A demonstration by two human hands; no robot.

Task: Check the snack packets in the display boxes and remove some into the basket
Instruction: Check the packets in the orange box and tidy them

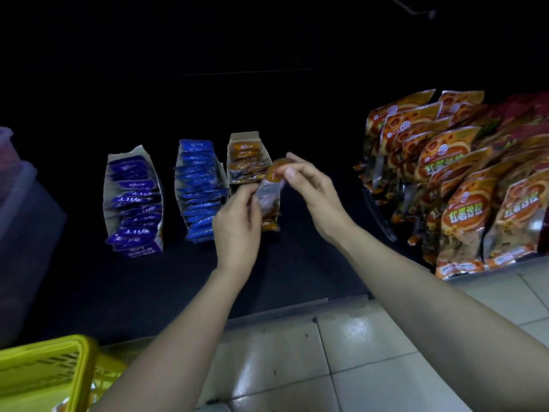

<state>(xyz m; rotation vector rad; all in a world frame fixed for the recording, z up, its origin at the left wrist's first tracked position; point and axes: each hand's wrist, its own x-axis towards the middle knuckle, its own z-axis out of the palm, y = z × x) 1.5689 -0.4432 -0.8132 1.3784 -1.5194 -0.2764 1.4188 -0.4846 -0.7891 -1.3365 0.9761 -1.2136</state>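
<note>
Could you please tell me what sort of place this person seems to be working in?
Probably a small shop: open display boxes of snack packets stand on a dark shelf, large orange bags are lined up to the right, and a yellow basket sits at lower left.

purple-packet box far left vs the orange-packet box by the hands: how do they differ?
Contents: the purple box holds purple packets; the orange box holds orange packets.
Visibility: the purple box is in full view; the orange box is partly hidden behind the left hand and the held packet, which it and the right hand pinch.
Shared: both are open-topped cardboard boxes on the dark shelf, with packets in a row.
</note>
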